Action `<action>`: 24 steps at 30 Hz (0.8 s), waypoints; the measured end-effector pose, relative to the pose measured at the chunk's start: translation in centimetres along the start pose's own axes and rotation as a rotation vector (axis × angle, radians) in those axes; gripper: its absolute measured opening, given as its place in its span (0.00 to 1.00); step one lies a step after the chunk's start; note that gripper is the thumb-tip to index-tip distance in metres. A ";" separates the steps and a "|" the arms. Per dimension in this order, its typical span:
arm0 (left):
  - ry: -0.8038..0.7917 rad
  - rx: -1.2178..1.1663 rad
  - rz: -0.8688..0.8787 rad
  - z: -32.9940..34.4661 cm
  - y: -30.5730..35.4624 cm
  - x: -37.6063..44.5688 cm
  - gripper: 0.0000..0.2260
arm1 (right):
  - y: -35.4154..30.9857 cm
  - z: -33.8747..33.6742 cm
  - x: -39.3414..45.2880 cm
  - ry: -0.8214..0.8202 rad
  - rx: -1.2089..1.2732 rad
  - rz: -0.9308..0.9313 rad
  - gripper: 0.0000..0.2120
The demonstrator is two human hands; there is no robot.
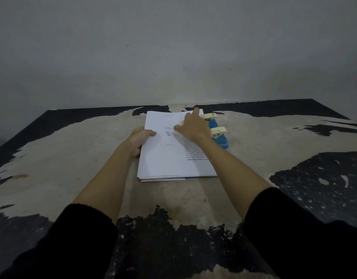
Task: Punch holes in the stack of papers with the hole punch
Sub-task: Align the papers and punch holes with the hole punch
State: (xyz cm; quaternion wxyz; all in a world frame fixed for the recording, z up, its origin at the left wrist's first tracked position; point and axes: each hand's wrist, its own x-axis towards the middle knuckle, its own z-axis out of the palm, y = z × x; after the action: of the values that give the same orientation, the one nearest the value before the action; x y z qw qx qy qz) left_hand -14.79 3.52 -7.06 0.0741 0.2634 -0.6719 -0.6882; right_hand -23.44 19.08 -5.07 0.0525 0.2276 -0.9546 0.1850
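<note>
A stack of white printed papers (167, 156) lies flat on the worn table (72, 150), its sheets slightly fanned at the near edge. A hole punch (219, 131) with a blue base and cream levers sits at the stack's right edge, the paper tucked into it. My right hand (191, 126) rests on top of the punch's cream handle, fingers curled over it and index finger stretched forward. My left hand (140, 140) grips the stack's left edge, thumb on top of the top sheet.
The table top is beige with black peeling patches (314, 178). A grey wall (173, 57) rises right behind the table's far edge. Bare table surface lies left and right of the papers.
</note>
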 end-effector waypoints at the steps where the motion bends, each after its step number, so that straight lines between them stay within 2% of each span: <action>1: 0.002 0.031 0.024 0.1 0.0 -0.1 0.04 | 0.0 -0.1 0.1 -0.006 0.020 0.005 0.23; 6: 0.020 0.136 0.124 0.3 -0.2 0.1 0.18 | -0.1 -1.2 0.6 -0.042 0.221 0.057 0.23; 9: 0.035 0.192 0.172 0.3 0.0 0.3 0.18 | 0.2 -2.4 1.2 -0.008 0.463 0.065 0.14; 12: 0.038 0.226 0.180 0.3 -0.1 0.5 0.18 | 0.6 -3.4 1.4 0.020 0.743 0.079 0.19; 18: 0.050 0.236 0.190 0.4 -0.3 0.5 0.17 | 1.5 -4.9 1.0 -0.098 0.973 0.155 0.14; 24: 0.046 0.215 0.211 0.2 -0.7 0.8 0.18 | 1.7 -4.9 1.1 -0.136 1.018 0.202 0.13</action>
State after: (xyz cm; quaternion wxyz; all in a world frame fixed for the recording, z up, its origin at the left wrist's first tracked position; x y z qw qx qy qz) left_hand -15.40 3.44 -7.90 0.1328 0.2136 -0.7636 -0.5946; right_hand -25.15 21.86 -0.90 -0.1450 0.1426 -0.7623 0.6145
